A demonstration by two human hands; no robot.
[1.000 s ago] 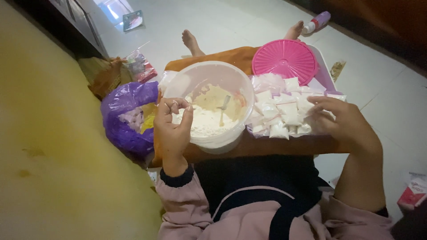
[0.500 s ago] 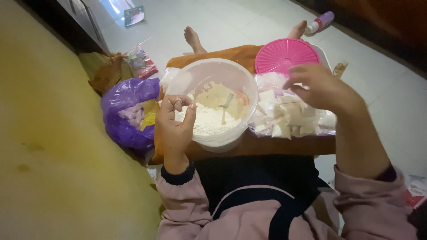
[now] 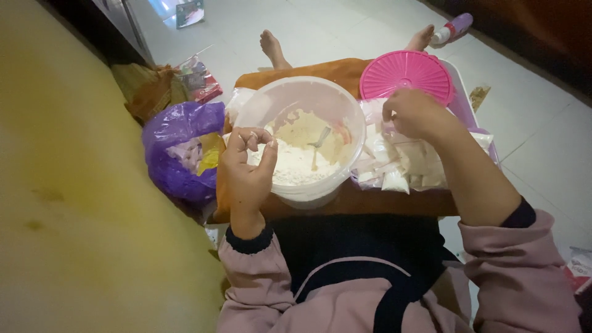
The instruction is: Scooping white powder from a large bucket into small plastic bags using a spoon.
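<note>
While the left hand [image 3: 246,163] curls loosely, grasping nothing, at the eight o'clock rim of the white tub of flour [image 3: 302,142], the right hand [image 3: 414,114] pinches a small clear bag [image 3: 394,154] among the pile at the tub's three o'clock, below the pink lid [image 3: 407,75].

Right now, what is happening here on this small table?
A person sits on the floor at a low wooden table. The left hand rests at the rim of a big translucent tub of white powder with a spoon in it. The right hand reaches into a pile of small filled plastic packets, beside a pink lid. A purple bag lies at the left.
</note>
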